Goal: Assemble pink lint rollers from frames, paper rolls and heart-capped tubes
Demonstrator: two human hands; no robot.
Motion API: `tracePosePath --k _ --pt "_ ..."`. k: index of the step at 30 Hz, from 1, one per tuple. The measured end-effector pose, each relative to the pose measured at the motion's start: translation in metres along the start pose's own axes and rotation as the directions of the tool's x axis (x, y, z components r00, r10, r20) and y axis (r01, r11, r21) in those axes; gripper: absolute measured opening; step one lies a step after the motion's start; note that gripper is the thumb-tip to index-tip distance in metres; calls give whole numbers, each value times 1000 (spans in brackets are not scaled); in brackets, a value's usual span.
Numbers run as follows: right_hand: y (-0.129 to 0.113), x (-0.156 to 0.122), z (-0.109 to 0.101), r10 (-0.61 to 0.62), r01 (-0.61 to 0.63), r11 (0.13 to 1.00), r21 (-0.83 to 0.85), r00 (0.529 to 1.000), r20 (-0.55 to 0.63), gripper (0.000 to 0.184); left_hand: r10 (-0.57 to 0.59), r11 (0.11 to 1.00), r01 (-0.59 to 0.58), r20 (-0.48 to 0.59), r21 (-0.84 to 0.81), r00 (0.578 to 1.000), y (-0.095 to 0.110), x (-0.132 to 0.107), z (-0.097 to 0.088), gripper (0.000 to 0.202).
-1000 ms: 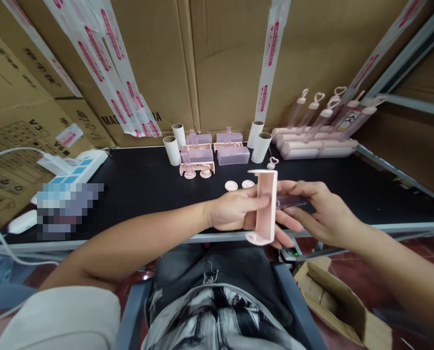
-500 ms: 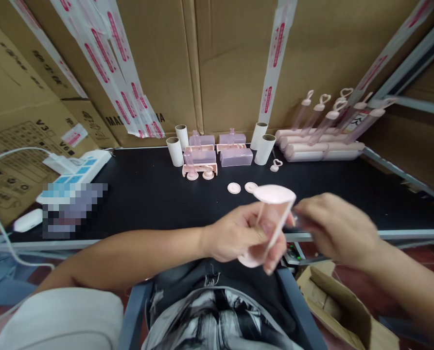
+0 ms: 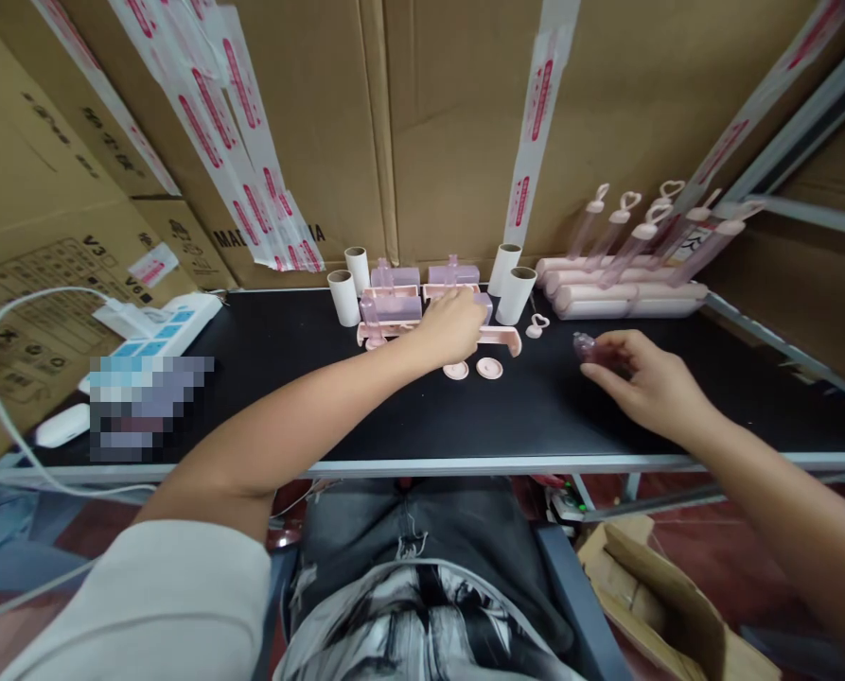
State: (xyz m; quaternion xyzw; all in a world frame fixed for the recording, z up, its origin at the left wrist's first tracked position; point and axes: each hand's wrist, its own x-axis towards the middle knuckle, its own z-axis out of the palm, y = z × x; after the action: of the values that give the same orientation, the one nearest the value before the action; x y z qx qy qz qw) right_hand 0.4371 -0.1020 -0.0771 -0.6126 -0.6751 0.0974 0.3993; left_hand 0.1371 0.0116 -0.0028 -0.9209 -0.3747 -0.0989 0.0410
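- Left hand (image 3: pixel 457 326): on the long pale-pink plastic trough (image 3: pixel 503 338); its fingers are hidden behind the hand, so can't tell if wide or gripping.
- Right hand (image 3: pixel 645 383): fingers narrow, holding a small translucent purple plastic tube (image 3: pixel 584 346), nubbed tip poking out left of them.
- Step looks like placing or steadying the trough: keep it level and let go gently; the translucent purple plastic block (image 3: pixel 484 305) sits just beyond your left fingers, easy to bump.
- Mind your left wrist; two pale-pink plastic discs (image 3: pixel 489 368) lie flat on the black tabletop (image 3: pixel 465 426), nearer you than those fingers.
- Keep the right-hand pinch light; thin plastic would likely slip or flex.
- Containers: white cylindrical tubes (image 3: pixel 516 295) stand upright both sides of your left fingers, tops uncovered, bottoms inside not visible.
- Beyond your right fingers: long pale-pink plastic cases (image 3: pixel 631 298), with heart-topped purple tubes (image 3: pixel 619 232) sticking up at a slant; can't tell how they're seated.
- Below your right hand, off the tabletop: brown cardboard box (image 3: pixel 692 586), flaps up, beige pieces (image 3: pixel 645 601) inside, too unclear to name.
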Motion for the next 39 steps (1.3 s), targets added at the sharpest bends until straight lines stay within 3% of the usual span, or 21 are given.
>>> tracePosePath --k 3,6,11,15,19,23,26,29,30,32,34,35,39 --pt "-28 -2 16 21 -35 939 341 999 46 44 0 997 -5 65 77 998 -3 15 16 27" --pt "-58 7 27 -16 -29 887 461 995 94 39 -24 994 19 49 111 998 -8 22 21 33" --pt "-83 33 47 -55 -6 869 494 992 110 38 27 995 -22 -47 93 999 -4 6 9 31" --pt "-89 45 58 -54 -13 881 472 990 129 37 103 990 -108 58 88 993 3 -38 -6 27" --pt "-107 52 68 -99 22 892 452 984 149 32 41 996 -48 99 71 994 4 -70 -13 42" --pt "-128 57 82 -181 84 920 383 958 223 22 -109 981 117 62 -152 992 -3 -68 -12 54" --pt "-136 58 85 -238 131 933 335 923 301 15 -156 930 164 53 -328 986 -11 -58 -7 72" --pt "-129 63 68 -287 184 942 280 874 392 15 -155 883 153 33 -443 987 -16 -53 1 83" --pt "-123 67 59 -283 207 951 229 881 379 17 -154 867 148 26 -476 988 -16 -52 3 78" --pt "-102 78 42 -226 225 974 34 945 234 21 -162 849 155 29 -505 986 -16 -53 4 58" --pt "-74 90 29 -112 124 968 -219 991 68 21 -190 856 190 50 -480 981 -15 -54 3 39" --pt "-59 95 26 -51 62 949 -308 998 43 22 -202 866 206 58 -456 978 -15 -55 2 33" --pt "-24 100 27 92 -43 915 -402 990 104 21 -217 902 219 46 -372 975 -16 -51 0 24"
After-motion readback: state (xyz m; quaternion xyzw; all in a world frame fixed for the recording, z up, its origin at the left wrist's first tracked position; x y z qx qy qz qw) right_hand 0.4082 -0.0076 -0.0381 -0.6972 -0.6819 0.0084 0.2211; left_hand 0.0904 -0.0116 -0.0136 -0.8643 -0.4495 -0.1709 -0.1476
